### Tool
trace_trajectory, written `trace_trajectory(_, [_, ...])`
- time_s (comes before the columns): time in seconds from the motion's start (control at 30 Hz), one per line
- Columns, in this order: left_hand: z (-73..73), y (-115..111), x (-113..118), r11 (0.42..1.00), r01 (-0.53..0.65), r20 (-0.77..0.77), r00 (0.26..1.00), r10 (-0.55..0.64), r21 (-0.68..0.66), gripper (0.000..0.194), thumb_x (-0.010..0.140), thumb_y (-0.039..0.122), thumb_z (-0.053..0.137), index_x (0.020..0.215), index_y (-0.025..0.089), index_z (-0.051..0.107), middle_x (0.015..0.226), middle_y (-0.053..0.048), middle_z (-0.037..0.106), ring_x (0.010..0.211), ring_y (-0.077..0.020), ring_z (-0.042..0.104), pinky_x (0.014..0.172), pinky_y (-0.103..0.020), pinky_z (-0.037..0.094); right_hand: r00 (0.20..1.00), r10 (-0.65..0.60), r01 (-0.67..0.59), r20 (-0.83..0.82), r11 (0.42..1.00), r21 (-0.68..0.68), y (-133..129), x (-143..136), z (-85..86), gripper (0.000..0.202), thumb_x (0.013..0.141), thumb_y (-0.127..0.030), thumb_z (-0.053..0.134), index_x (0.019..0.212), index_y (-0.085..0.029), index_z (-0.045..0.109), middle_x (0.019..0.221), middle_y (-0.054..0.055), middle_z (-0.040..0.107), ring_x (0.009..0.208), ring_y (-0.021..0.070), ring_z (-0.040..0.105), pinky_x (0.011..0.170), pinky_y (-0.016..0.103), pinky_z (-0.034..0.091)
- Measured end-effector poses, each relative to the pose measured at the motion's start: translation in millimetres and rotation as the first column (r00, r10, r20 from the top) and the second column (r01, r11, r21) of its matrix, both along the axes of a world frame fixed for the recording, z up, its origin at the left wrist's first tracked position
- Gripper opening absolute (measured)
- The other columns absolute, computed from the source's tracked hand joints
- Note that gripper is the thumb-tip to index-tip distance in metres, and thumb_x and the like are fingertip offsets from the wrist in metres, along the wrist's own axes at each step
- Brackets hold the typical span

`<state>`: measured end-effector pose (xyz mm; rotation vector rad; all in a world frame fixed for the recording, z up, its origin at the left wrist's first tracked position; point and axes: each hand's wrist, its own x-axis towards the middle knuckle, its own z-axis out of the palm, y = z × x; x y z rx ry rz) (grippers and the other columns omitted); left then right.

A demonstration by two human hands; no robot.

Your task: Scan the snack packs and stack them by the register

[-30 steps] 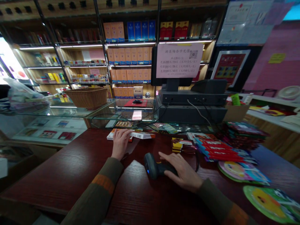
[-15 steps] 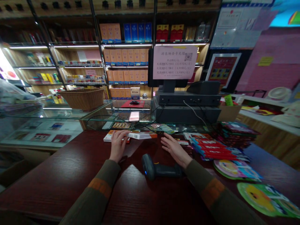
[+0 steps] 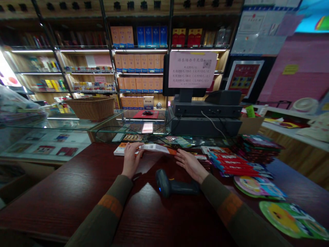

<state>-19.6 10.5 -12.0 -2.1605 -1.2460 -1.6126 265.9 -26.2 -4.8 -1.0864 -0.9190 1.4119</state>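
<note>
A white and orange box (image 3: 155, 148) with a barcode on its side spans the gap between my hands. My left hand (image 3: 131, 158) grips its left end, fingers curled round it. At the other end, the fingertips of my right hand (image 3: 189, 164) touch the orange corner, with the fingers stretched out. Another white and orange box (image 3: 119, 150) lies on the dark red table (image 3: 84, 192), partly hidden behind my left hand. A dark barcode scanner (image 3: 174, 185) with a small blue light lies nearer to me, between my forearms.
Red and blue packets (image 3: 231, 161), a dark stack of packets (image 3: 259, 147) and round cartoon packs (image 3: 290, 216) lie on the right. Behind the table stand a glass counter (image 3: 108, 128), a wicker basket (image 3: 94, 108) and a register (image 3: 205, 118) with cables.
The box between my hands has risen slightly and moved right at its orange end. My right hand has come into contact with that end; my left hand has shifted slightly right.
</note>
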Motion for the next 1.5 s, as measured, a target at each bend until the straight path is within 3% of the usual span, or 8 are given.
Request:
trace_trajectory(0.33, [1.6,0,1,0.997,-0.042,0.029,0.999,0.040,0.060,0.021,0.099,0.034,0.051,0.110,0.024,0.065,0.118,-0.007,0.072,0.115,-0.0216,0.063,0.116,-0.048,0.032,1.000,0.020,-0.020,-0.007,0.998,0.056,-8,-3,6.3,0.031,0.092,-0.044,0.059,0.117,-0.026,0.064,0.144,0.012,0.058,0.131,0.0254,0.057,0.110,0.047,0.044])
trace_trajectory(0.5, [-0.3,2,5,0.999,-0.020,0.013,1.000,0.020,-0.030,0.025,0.100,0.031,0.047,0.117,0.023,0.064,0.129,-0.009,0.068,0.128,-0.0234,0.057,0.118,-0.053,0.028,0.999,-0.022,0.026,-0.038,0.995,0.093,-12,-4,10.5,0.030,0.089,-0.043,0.063,0.115,-0.027,0.066,0.148,0.009,0.055,0.137,0.0263,0.052,0.112,0.047,0.043])
trace_trajectory(0.63, [-0.8,4,8,0.997,-0.012,0.000,1.000,0.012,-0.081,0.030,0.100,0.033,0.046,0.119,0.023,0.067,0.137,-0.010,0.062,0.131,-0.0251,0.052,0.113,-0.051,0.035,0.998,-0.058,0.059,-0.010,0.990,0.127,-12,1,11.9,0.035,0.088,-0.044,0.064,0.119,-0.028,0.066,0.150,0.008,0.053,0.137,0.0265,0.051,0.112,0.047,0.042])
trace_trajectory(0.8, [0.3,7,9,0.987,-0.017,0.056,0.998,0.026,-0.160,0.037,0.099,0.044,0.045,0.114,0.025,0.073,0.116,-0.008,0.069,0.109,-0.0237,0.061,0.102,-0.045,0.045,0.994,-0.098,0.088,0.039,0.977,0.192,-12,4,14.9,0.038,0.088,-0.045,0.062,0.122,-0.029,0.064,0.147,0.006,0.055,0.138,0.0242,0.050,0.112,0.044,0.042])
trace_trajectory(1.03, [3.7,9,4,0.936,0.062,0.179,0.984,0.001,-0.348,0.049,0.094,0.057,0.046,0.108,0.020,0.075,0.113,-0.009,0.075,0.110,-0.0268,0.064,0.103,-0.045,0.043,0.979,-0.111,0.061,0.171,0.959,0.275,-17,-6,19.8,0.039,0.088,-0.049,0.060,0.122,-0.031,0.065,0.140,0.003,0.060,0.136,0.0242,0.050,0.113,0.047,0.041])
trace_trajectory(1.23, [15.8,-2,-7,0.859,0.132,0.206,0.978,-0.032,-0.495,0.060,0.093,0.064,0.039,0.090,0.016,0.075,0.095,-0.006,0.077,0.097,-0.0262,0.068,0.092,-0.037,0.050,0.969,-0.114,0.043,0.219,0.951,0.307,-25,-15,29.9,0.037,0.087,-0.051,0.059,0.116,-0.029,0.066,0.137,0.004,0.062,0.134,0.0257,0.051,0.112,0.046,0.041])
trace_trajectory(1.5, [14.7,-7,-23,0.854,0.178,0.213,0.974,-0.081,-0.489,0.054,0.090,0.056,0.049,0.116,0.016,0.073,0.123,-0.011,0.072,0.119,-0.0293,0.062,0.110,-0.048,0.042,0.954,-0.096,-0.003,0.283,0.943,0.332,-29,-25,39.0,0.043,0.086,-0.057,0.059,0.117,-0.028,0.065,0.131,0.005,0.066,0.133,0.0283,0.053,0.115,0.049,0.038])
